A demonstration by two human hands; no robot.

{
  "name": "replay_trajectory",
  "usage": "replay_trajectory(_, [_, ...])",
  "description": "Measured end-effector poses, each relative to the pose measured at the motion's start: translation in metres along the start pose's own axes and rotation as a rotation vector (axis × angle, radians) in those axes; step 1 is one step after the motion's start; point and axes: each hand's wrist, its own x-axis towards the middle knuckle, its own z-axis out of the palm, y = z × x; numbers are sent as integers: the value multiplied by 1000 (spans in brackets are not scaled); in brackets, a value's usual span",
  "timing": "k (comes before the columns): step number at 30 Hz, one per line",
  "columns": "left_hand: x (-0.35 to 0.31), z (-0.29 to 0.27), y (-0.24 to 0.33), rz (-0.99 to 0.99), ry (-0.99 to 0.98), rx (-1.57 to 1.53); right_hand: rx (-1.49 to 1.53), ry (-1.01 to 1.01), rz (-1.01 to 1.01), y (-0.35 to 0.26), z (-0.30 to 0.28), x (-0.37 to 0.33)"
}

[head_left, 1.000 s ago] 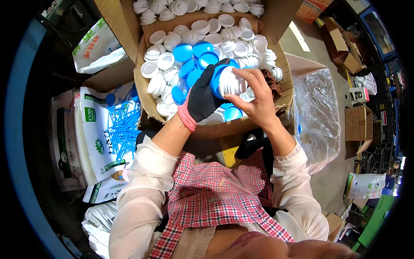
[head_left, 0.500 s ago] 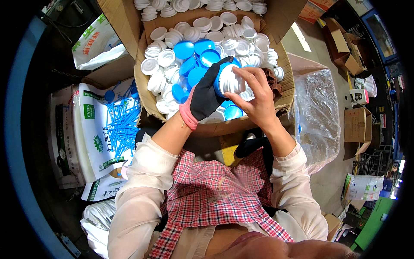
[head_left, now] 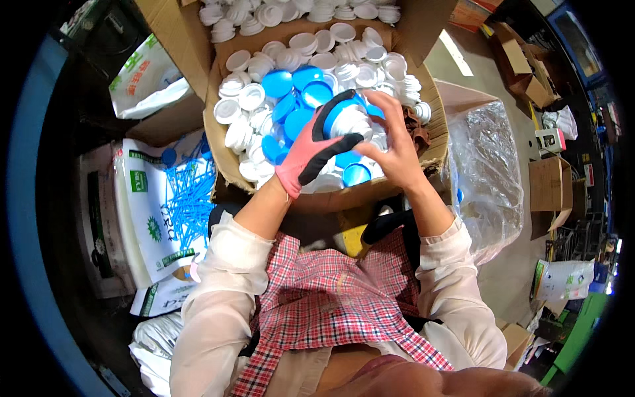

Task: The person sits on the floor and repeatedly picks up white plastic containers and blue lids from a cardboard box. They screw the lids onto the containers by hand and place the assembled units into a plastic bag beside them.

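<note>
Above the open carton I hold a screw cap with a blue rim (head_left: 337,114) and a stepped white body (head_left: 353,122). My left hand (head_left: 316,149), in a pink and black glove, is curled round its left side, thumb at the front edge. Bare and slightly blurred, my right hand (head_left: 399,147) is wrapped round the right side, with finger and thumb wide apart; its fingertip contact is partly hidden. Below lie loose blue caps (head_left: 299,120) and many white caps (head_left: 239,135).
The cardboard carton (head_left: 433,109) has raised flaps. A brown crumpled thing (head_left: 415,132) lies inside at right. On the left, thin blue plastic sticks (head_left: 190,198) rest on a printed white bag (head_left: 147,218). A plastic-lined box (head_left: 486,178) stands to the right.
My left hand has turned so that its pink back shows, with the thumb now across the cap's near edge. My right fingers have moved from the white top to the right side.
</note>
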Motion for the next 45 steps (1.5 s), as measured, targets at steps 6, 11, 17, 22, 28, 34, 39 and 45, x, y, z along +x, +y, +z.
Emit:
replay_trajectory(6, [-4,10,-40,10,127,372,258,325,431,46,16,5])
replay_trajectory(11, [-9,22,-41,-107,249,660,179,394,482,45,23,7])
replay_trajectory(17, [-13,33,-28,-174,261,815,167,376,458,62,28,10])
replay_trajectory(22, [-4,18,-67,23,352,360,368,351,554,63,24,14])
replay_trajectory(28, [15,-13,-54,-246,-22,85,349,28,449,66,-25,2])
replay_trajectory(34, [12,-26,-57,-223,-18,777,-767,487,537,149,-183,-77])
replay_trajectory(39, [27,-1,-80,-159,-96,705,-829,31,1036,274,-244,-251])
replay_trajectory(45, [14,-13,-63,-264,-40,755,-780,255,331,136,-147,-86])
